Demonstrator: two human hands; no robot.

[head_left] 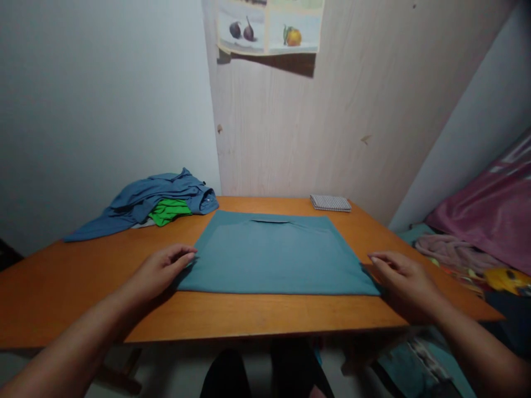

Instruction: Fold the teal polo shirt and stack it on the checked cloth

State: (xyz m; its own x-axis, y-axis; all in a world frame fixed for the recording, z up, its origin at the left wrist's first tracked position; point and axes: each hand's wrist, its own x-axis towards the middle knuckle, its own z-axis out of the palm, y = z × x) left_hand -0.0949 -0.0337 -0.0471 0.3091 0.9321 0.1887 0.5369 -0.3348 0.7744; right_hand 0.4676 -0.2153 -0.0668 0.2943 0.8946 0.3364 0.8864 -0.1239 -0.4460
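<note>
A teal piece of clothing (pixel 274 254), folded into a flat, wide shape, lies on the wooden table in front of me. Near its far edge is a short dark slit-like fold. My left hand (pixel 168 265) hovers by the left edge, fingers loosely curved and the thumb a little apart. On the other side, my right hand (pixel 400 273) is held just off the right edge with its fingers stretched forward and the thumb close to them. No cloth shows between the fingers of either hand.
The orange-brown table (pixel 257 318) reaches to the wall. A crumpled blue garment (pixel 145 193) lies at the back left with a bright green cloth (pixel 170 211). A folded checked cloth (pixel 331 203) sits at the back right. Pink fabric (pixel 489 204) and other textiles are beyond the right edge.
</note>
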